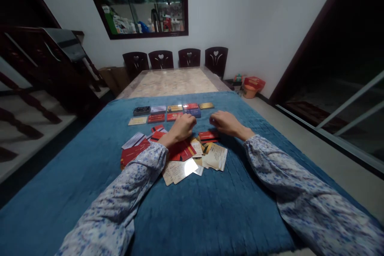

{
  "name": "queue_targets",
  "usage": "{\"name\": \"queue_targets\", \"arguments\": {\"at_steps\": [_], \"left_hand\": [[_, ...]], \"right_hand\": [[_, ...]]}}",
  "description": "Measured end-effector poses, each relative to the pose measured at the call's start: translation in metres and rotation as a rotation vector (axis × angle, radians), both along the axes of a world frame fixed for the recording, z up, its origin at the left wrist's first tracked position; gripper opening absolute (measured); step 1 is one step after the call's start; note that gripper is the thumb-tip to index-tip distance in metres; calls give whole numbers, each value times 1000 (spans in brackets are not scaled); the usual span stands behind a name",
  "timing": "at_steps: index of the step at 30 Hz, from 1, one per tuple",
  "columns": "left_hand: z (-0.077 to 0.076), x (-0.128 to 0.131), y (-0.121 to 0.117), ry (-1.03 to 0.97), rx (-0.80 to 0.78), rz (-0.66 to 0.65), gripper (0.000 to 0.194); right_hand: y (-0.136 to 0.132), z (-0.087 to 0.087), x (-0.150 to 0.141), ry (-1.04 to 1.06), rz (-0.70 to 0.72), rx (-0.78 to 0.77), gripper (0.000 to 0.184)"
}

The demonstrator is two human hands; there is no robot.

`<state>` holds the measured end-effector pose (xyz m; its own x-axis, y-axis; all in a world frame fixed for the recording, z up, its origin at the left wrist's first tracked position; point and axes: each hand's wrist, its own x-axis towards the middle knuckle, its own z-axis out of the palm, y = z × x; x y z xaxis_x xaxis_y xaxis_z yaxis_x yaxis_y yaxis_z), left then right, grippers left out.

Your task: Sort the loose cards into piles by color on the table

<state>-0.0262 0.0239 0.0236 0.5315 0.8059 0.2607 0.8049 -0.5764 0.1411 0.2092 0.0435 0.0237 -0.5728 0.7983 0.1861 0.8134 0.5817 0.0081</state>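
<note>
My left hand [181, 127] reaches over a loose pile of cards, its fingers curled close to a blue card [193, 113] in the front row. A red card [173, 116] lies just beyond it. My right hand [227, 123] is bent inward with fingers closed, above and to the right of a red card with a dark stripe [208, 137]. Whatever either hand may hold is hidden behind the fingers. Under and around my left wrist spread red cards [183, 151], cream printed cards [181, 171] and a beige card stack [217, 156].
Two rows of cards lie farther off, including a black card [141, 111], a silver one [158, 109] and gold ones such as the rightmost [207, 106]. A blue cloth [210, 208] covers the near part of the table [177, 79]. Dark chairs [189, 57] stand behind.
</note>
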Motion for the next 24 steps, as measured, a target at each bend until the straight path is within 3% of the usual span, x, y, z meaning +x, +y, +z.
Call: {"name": "queue_targets", "arguments": {"at_steps": [16,24], "left_hand": [[-7,17,-28,149,-9,-22,13],[-11,19,-33,150,-28,-74,23]], "right_hand": [[-28,-12,10,35,22,12,21],[-28,-20,16,-5,99,-10,23]]}}
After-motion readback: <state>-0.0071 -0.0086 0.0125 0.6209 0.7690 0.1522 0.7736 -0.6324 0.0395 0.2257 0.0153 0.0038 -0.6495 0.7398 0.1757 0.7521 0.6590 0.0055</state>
